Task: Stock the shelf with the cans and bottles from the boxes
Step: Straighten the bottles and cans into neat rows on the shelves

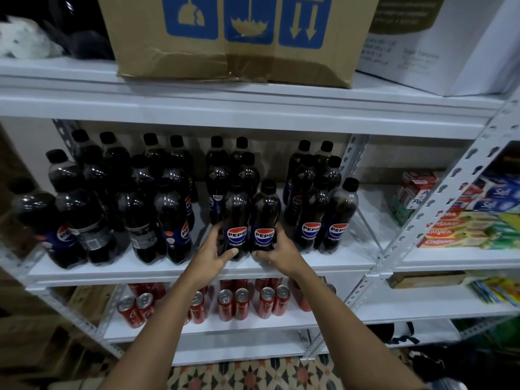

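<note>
Dark cola fills the two bottles I am setting at the front of the white shelf (197, 270): my left hand (209, 253) grips the left bottle (235, 220), my right hand (277, 253) the right bottle (266, 220). Next I should let go and fetch more.

Bottles (236, 218) dark with black caps, labels red, white and blue — cans (233, 304) red, silver-topped; shelf (197, 270) white; box (233, 38) brown, blue symbols; floor (253, 375) patterned.

"PEPSI" stands on the bottles' labels (237, 234), "Colgate" on the toothpaste boxes (450, 232) at right.
</note>
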